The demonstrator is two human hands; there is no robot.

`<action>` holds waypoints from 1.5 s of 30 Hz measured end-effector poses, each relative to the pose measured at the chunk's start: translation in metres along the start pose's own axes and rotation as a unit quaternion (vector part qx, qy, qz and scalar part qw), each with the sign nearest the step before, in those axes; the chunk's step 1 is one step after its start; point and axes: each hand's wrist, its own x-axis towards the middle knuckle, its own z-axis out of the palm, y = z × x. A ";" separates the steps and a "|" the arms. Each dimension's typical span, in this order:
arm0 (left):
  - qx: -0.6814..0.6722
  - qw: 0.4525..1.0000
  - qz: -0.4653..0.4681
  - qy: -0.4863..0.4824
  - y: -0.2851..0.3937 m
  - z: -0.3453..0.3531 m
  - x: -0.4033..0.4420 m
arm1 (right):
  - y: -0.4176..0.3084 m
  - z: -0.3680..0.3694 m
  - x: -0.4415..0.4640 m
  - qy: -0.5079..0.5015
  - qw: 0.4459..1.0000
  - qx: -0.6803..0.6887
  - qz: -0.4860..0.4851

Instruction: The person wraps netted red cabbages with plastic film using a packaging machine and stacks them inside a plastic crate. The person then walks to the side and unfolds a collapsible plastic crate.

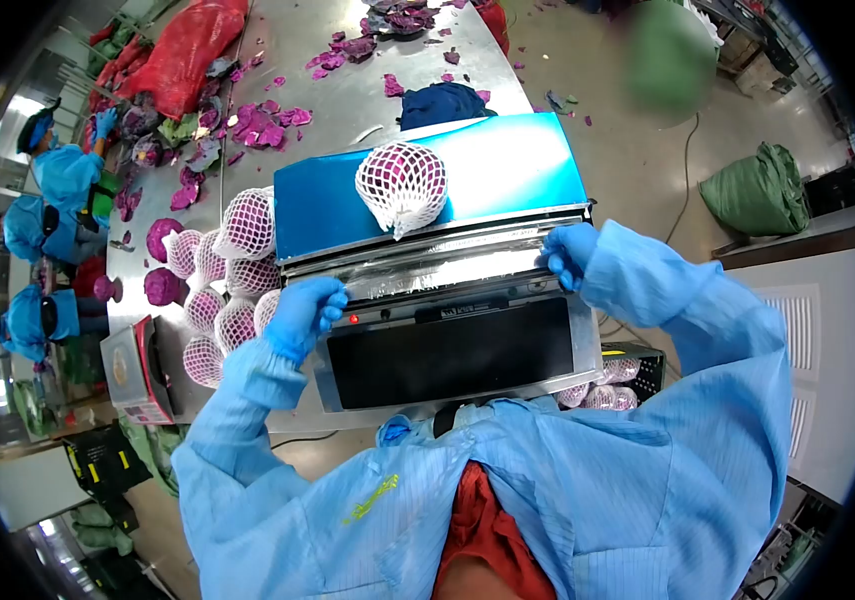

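A wrapping machine stands before me, with clear plastic film stretched across it below its blue top. At the film's left end, my left hand in a blue glove is closed, fingers curled on the film's edge. My right hand, gloved too, pinches the film at the right end. On the blue top lies a purple cabbage in a white foam net, its gathered end toward me. Nearer my body is the machine's black plate. A small red light glows beside my left hand.
Several netted cabbages crowd left of the machine, with bare purple cabbages beside them. Loose leaves and a red mesh sack lie farther up the metal table. A crate of wrapped cabbages sits low right. Co-workers stand far left.
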 end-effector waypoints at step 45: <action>0.264 0.916 0.282 -0.104 -0.121 0.028 -0.075 | 0.108 0.051 -0.054 -0.133 0.771 -0.388 -0.488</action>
